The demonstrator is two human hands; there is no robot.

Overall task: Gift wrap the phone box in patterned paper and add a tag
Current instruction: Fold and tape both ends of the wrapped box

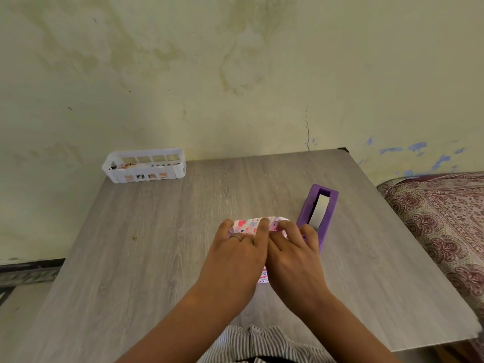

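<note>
The phone box (247,225), covered in white paper with pink and purple blotches, lies on the grey wooden table (157,244) in front of me. Most of it is hidden under my hands; only its far end and a bit of its near edge show. My left hand (235,255), with a ring on one finger, lies flat on the box with fingers stretched to the far edge. My right hand (293,258) sits beside it, its fingers bent over the paper at the far right corner; the thumb is hidden. No tag is visible.
A purple tape dispenser (318,213) with a white roll stands just right of the box, touching distance from my right hand. A white slotted basket (144,166) with small paper pieces sits at the far left corner. A patterned bedspread (445,218) lies beyond the table's right edge.
</note>
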